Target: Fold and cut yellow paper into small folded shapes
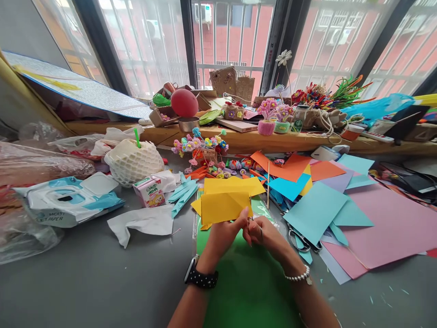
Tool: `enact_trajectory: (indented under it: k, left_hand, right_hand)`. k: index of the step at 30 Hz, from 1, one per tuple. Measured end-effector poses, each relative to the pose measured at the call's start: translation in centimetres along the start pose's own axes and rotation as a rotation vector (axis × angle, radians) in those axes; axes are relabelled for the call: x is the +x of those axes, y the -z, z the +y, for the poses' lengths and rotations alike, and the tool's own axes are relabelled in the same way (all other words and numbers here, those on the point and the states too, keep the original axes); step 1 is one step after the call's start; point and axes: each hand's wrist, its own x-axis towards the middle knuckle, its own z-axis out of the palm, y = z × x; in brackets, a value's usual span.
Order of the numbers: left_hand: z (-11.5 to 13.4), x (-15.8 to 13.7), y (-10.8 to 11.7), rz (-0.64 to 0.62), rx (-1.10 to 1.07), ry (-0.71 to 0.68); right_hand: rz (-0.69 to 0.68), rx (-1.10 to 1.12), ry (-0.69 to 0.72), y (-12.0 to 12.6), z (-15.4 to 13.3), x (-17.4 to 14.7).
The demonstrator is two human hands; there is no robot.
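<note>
Left grip (pixel 223 234) clasps yellow paper (pixel 223 208) — long axis nine-to-three, ten o'clock from right grip (pixel 265 233) — whose hold I cannot tell

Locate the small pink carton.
In the head view, the carton sits left of centre, just in front of the white netted bundle and right of the wipes packet.

Left grip (pixel 226 233) just beside curled right grip (pixel 265 233)
</note>
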Motion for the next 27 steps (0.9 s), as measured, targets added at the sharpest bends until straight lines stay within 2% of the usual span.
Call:
enact_trajectory:
  k: [8, 18, 27]
  left_hand:
    - [0.11, -0.22, 0.21, -0.006, 0.024, -0.021]
    - [0.07, -0.31, 0.24, -0.075, -0.013, -0.04]
    - [0.56, -0.2, 0.33, -0.055, -0.027, 0.04]
  right_hand:
    - [0.041, -0.034, 0.003, -0.08, -0.39, -0.05]
    - [-0.003, -0.026, 0.014, 0.16, 0.1, -0.07]
    - [0.113, 0.042, 0.041, 0.08, -0.39, -0.07]
